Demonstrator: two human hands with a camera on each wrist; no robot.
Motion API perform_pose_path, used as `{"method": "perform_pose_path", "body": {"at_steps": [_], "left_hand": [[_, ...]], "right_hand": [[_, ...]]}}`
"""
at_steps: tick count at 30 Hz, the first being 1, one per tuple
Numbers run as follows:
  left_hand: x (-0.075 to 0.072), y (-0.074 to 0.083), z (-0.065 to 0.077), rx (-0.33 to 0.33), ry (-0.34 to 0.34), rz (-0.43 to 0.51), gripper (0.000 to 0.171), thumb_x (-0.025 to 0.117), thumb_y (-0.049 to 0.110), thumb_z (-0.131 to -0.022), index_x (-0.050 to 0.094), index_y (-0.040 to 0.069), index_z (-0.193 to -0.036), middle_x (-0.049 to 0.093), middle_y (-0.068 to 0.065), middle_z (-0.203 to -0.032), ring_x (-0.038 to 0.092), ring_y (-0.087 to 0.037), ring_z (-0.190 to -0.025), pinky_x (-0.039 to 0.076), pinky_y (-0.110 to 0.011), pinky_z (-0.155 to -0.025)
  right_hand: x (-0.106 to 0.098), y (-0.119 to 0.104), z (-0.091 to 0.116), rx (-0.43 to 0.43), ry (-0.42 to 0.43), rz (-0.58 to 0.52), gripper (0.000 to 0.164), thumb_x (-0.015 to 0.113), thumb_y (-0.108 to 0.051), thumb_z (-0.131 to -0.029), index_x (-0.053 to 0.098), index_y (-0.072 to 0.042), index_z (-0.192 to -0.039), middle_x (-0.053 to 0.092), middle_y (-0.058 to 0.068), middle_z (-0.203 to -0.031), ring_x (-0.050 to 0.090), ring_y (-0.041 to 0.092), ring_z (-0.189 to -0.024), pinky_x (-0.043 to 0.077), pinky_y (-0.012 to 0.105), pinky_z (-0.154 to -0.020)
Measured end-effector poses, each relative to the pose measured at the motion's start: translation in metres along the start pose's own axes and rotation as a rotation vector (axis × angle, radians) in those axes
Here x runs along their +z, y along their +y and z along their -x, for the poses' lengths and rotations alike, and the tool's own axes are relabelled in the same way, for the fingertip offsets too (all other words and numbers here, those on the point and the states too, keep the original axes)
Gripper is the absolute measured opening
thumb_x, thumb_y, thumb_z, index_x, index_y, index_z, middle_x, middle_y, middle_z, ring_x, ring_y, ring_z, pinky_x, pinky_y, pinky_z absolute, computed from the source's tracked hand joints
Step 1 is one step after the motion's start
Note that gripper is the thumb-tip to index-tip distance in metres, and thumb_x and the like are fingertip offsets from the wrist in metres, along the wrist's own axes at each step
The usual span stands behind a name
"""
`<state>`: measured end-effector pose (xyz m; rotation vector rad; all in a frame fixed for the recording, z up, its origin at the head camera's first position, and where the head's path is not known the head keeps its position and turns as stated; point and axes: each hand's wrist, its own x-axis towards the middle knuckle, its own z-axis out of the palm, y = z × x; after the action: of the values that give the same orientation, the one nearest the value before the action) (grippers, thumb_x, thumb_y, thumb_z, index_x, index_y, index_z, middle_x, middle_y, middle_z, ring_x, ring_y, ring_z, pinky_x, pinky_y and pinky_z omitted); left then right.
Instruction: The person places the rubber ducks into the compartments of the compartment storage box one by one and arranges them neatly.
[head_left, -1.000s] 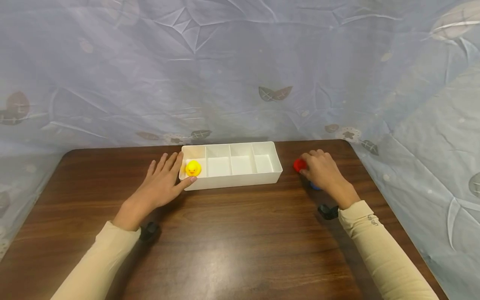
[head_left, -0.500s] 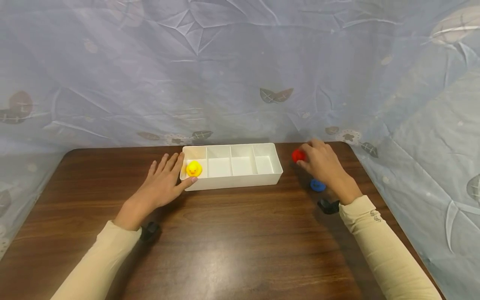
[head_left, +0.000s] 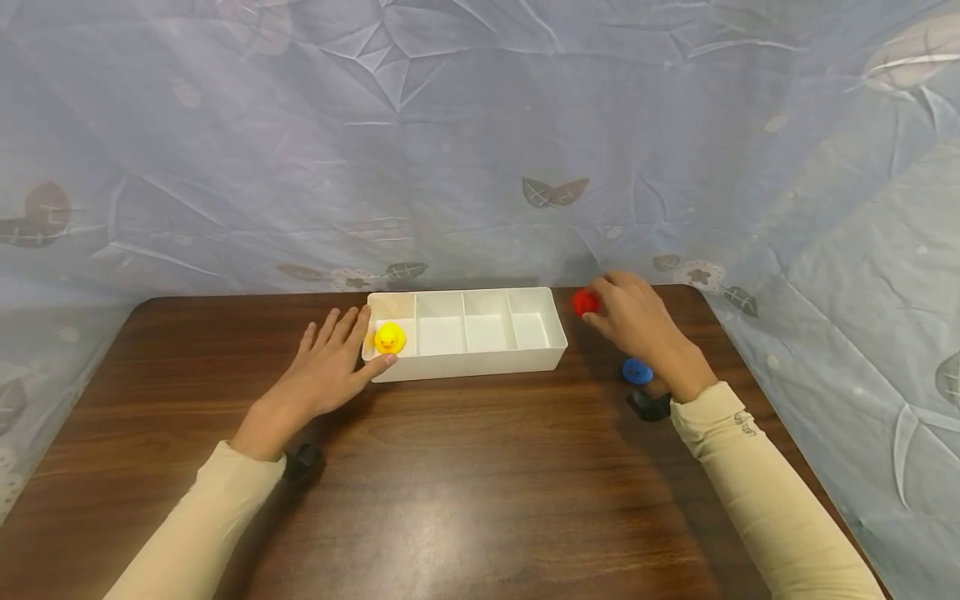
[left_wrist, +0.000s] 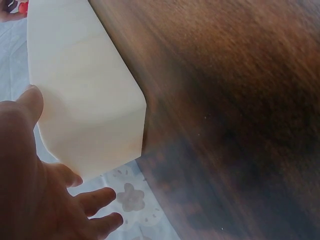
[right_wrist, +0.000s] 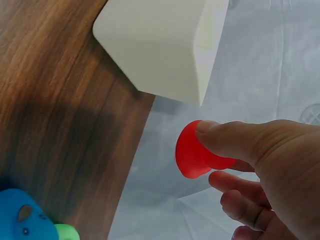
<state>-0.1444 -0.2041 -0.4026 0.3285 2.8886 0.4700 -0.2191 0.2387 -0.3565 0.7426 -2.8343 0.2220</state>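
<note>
A white tray (head_left: 465, 364) with a row of compartments stands near the table's back edge. In its leftmost compartment sits a yellow rubber duck (head_left: 389, 338). My left hand (head_left: 318, 367) rests at the tray's left end, fingers spread fairly straight, thumb on the front rim. To the right of the tray, my right hand (head_left: 637, 325) pinches a small red rubber toy (right_wrist: 192, 150), rounded with a flared base, between thumb and fingers. It is held off the table; fingers hide part of it. A blue toy (head_left: 637, 372) with a green part (right_wrist: 66, 232) lies below the right hand.
The brown wooden table (head_left: 450, 483) ends at the back against a patterned grey-blue cloth (head_left: 465, 167), which also hangs along the right side. Dark wrist cameras (head_left: 302, 463) sit under both wrists.
My right hand has lifted the red toy and carried it back and left, closer to the tray, uncovering the blue toy. My left hand has stayed on the tray.
</note>
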Motion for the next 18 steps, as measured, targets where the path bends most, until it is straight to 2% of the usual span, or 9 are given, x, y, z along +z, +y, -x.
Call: {"method": "perform_pose_path", "body": {"at_steps": [10, 18], "left_hand": [[0.000, 0.000, -0.001, -0.007, -0.003, -0.014, 0.099, 0.033, 0.074, -0.107, -0.005, 0.010, -0.172, 0.004, -0.026, -0.179, 0.000, -0.053, -0.166, 0.000, -0.075, -0.130], [0.001, -0.001, -0.001, -0.003, 0.003, -0.021, 0.100, 0.033, 0.075, -0.106, -0.004, 0.010, -0.172, 0.005, -0.026, -0.179, 0.000, -0.053, -0.166, 0.000, -0.075, -0.130]], "right_hand": [[-0.003, -0.011, -0.010, -0.022, 0.001, -0.001, 0.034, 0.086, -0.017, -0.091, 0.071, 0.005, -0.112, 0.073, 0.023, -0.110, 0.068, 0.043, -0.101, 0.055, 0.056, -0.090], [-0.001, -0.023, -0.020, -0.050, 0.002, -0.010, 0.033, 0.084, -0.017, -0.092, 0.071, 0.005, -0.113, 0.074, 0.020, -0.105, 0.066, 0.041, -0.101, 0.053, 0.054, -0.093]]}}
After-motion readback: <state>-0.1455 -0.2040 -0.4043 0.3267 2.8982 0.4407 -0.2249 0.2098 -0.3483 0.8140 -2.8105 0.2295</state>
